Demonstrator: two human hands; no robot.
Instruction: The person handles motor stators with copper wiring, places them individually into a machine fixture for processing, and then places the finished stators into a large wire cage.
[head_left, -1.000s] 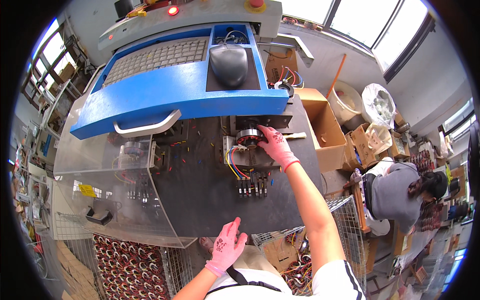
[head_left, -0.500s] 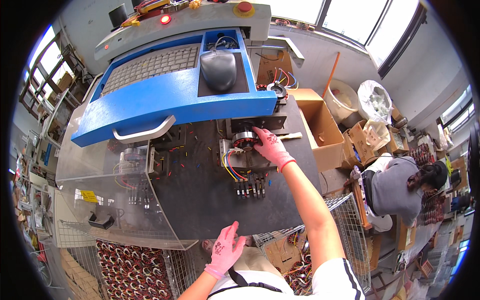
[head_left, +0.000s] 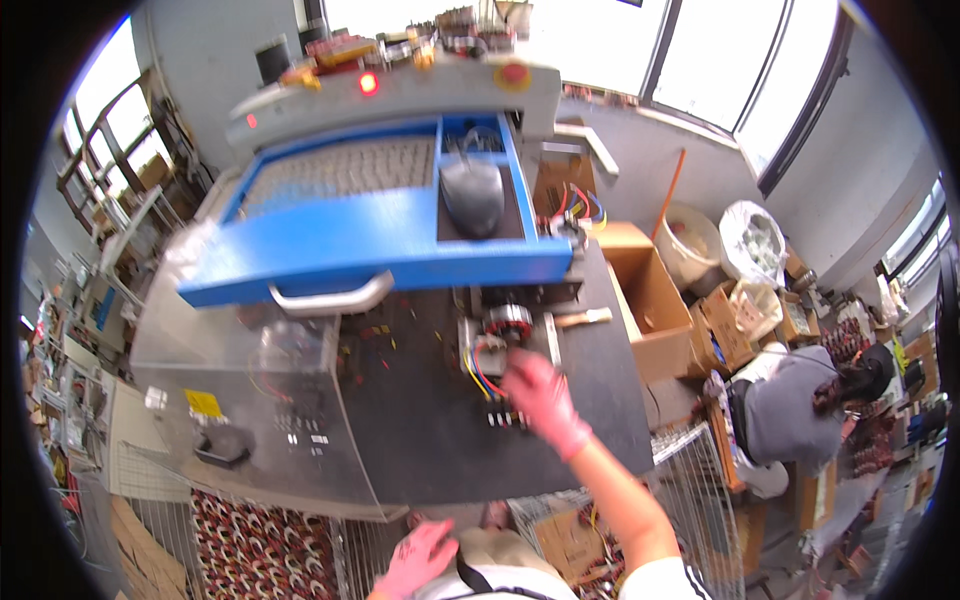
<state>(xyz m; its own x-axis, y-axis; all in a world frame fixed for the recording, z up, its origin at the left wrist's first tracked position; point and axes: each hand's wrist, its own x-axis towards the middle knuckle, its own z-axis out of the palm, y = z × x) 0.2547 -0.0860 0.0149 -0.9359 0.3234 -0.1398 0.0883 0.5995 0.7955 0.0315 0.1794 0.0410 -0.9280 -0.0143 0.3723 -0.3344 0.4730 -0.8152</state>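
A round motor stator point(head_left: 508, 319) with a red and dark rim sits in a metal fixture under the blue keyboard drawer. Yellow, blue and red wires point(head_left: 480, 372) run from it toward a row of black clips point(head_left: 506, 417) on the dark tabletop. My right hand point(head_left: 541, 398), in a pink glove, is over the near side of the fixture, beside the wires and clips. Motion smears its fingers, so its grip is unclear. My left hand point(head_left: 416, 559), also pink-gloved, is low in front of my lap, fingers apart and holding nothing.
The blue drawer point(head_left: 400, 266) with keyboard and mouse overhangs the table. A clear plastic guard point(head_left: 270, 420) covers the left side. Beyond the right edge stand a cardboard box point(head_left: 665, 345) and a white bucket point(head_left: 690, 245). A person point(head_left: 795, 405) works at far right.
My right hand has left the stator and come down toward the clips. My left hand has dropped lower and slightly left. The view has shifted, so the table appears lower.
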